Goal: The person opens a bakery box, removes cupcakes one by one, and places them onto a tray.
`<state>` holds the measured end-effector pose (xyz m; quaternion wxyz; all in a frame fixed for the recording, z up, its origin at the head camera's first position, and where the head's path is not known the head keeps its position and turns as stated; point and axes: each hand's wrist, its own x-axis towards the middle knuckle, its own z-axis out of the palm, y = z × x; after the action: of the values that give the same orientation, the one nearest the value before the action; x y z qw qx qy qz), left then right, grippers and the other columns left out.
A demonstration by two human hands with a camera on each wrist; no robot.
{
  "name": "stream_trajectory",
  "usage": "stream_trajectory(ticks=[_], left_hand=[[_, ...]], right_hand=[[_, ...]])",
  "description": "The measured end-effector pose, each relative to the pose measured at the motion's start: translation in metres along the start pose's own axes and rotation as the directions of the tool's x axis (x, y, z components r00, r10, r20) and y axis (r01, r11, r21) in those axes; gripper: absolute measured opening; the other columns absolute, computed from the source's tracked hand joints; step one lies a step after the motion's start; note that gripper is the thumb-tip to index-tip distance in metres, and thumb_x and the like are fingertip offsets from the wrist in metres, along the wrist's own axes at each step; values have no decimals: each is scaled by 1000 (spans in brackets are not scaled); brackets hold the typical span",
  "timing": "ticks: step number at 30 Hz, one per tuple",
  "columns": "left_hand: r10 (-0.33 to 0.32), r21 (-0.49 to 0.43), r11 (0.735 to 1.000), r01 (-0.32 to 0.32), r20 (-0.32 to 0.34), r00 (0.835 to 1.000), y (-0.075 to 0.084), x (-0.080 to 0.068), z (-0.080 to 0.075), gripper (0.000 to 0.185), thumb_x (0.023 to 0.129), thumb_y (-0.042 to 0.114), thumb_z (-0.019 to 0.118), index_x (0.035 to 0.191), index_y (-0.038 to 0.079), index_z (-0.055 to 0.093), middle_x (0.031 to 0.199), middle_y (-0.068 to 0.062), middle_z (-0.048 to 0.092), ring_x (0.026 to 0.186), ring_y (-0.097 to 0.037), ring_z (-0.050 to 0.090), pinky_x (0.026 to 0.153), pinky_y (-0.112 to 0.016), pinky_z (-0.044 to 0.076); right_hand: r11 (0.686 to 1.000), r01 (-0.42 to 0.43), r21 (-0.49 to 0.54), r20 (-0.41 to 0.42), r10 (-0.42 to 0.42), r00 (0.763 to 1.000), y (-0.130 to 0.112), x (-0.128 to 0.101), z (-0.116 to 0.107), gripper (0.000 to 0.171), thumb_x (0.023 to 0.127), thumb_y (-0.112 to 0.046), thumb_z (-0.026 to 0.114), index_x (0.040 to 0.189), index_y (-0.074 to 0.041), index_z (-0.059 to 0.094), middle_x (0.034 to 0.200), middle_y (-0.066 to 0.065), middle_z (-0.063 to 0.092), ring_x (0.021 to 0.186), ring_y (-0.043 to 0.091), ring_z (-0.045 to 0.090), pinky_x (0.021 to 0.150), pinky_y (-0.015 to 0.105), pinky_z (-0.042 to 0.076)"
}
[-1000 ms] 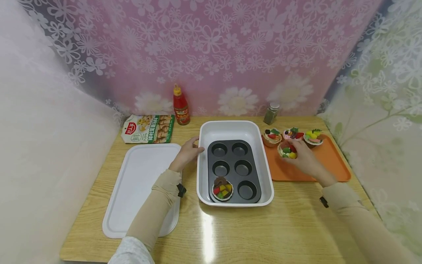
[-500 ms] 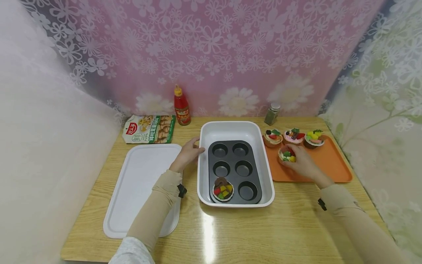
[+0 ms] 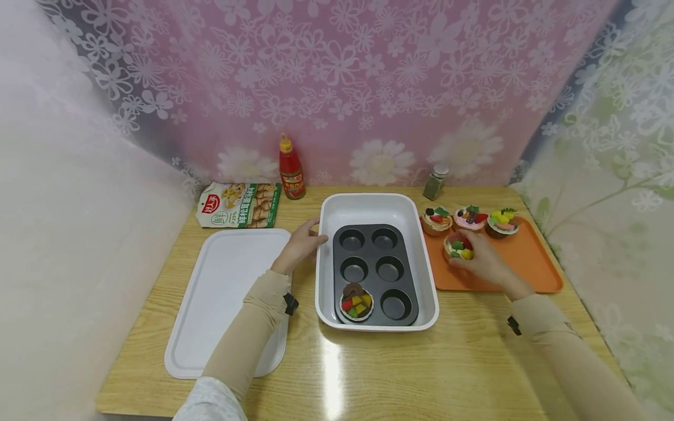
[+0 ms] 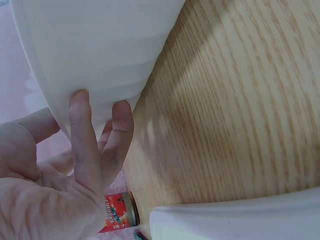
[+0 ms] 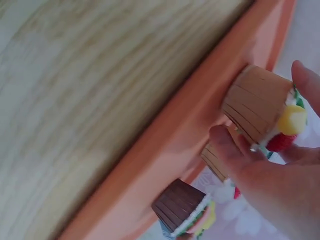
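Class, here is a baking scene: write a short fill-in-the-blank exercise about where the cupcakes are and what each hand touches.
1. The muffin tin holds ____ cupcake.
2. The right hand grips a cupcake on the ____ tray.
3. The left hand touches the side of the ____ baking dish.
4. Behind the snack packet stands a red ____.

Missing words: one; orange; white; bottle

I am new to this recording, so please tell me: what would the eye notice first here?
The dark muffin pan inside the white baking dish at the table's centre holds one toy cupcake in its near-left cup. The right hand grips another cupcake on the orange tray, while the left hand touches the dish's left wall.
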<state>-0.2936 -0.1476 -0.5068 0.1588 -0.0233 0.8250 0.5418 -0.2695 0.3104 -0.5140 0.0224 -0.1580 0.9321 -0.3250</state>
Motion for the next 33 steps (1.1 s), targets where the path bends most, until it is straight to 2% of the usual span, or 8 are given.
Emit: stream_trajectory(ticks=[4,8,11,15,19,24,33], left_hand=[[-1,-3,1000,1,1,1000,0,-1,-1,62,105,24,64,162,24,41,137,-22,60,115,-36,71,88,-45,65],[-2,3,1000,2,-6,1000,2,-2,-1,62,105,24,64,162,24,41,137,-22,60,115,-36,71,88,-45,65],[-2,2,1000,2,-11,1000,2,-2,-1,61,105,24,64,162,24,41,138,-22,60,117,-37,71,90,-47,65],[-8,-4,1000,8,-7,1000,2,-2,-1,60,106,24,63,162,24,41,139,-22,59,118,-37,69,92,-48,64],[-10,-8,1000,10,-4,1000,2,-3,0,60,106,24,63,161,24,42,137,-21,59,117,-36,70,92,-47,64],[9,-8,1000,-9,-1,1000,1,-4,1,59,106,25,63,161,24,42,133,-22,61,113,-35,71,84,-42,64],[10,-5,1000,-10,-4,1000,2,-4,1,60,105,23,63,161,23,42,133,-23,62,114,-36,71,82,-40,64]], right_hand=[[998,-57,0,-49,57,997,-10,-1,-8,70,98,-20,77,152,9,42,142,32,54,134,51,47,111,71,39],[996,-88,-11,-188,84,978,-27,0,-20,70,104,-31,68,154,9,41,149,37,46,134,56,44,106,74,39],[996,-92,12,-241,92,966,-39,7,-30,74,107,-38,61,161,4,33,158,36,39,138,57,42,111,76,35],[989,-137,61,-186,146,972,-50,18,-39,89,107,-52,55,171,-11,9,175,26,16,153,55,27,118,79,25],[987,-144,78,-121,152,981,-55,31,-41,95,106,-53,55,171,-20,-5,178,18,2,161,51,11,121,79,19],[990,-117,83,-76,124,989,-61,45,-38,96,106,-52,56,170,-21,-9,179,15,-3,163,49,8,122,77,20],[998,-46,47,9,46,999,-79,62,-17,95,107,-47,59,171,-14,-3,178,22,3,161,51,11,124,76,19]])
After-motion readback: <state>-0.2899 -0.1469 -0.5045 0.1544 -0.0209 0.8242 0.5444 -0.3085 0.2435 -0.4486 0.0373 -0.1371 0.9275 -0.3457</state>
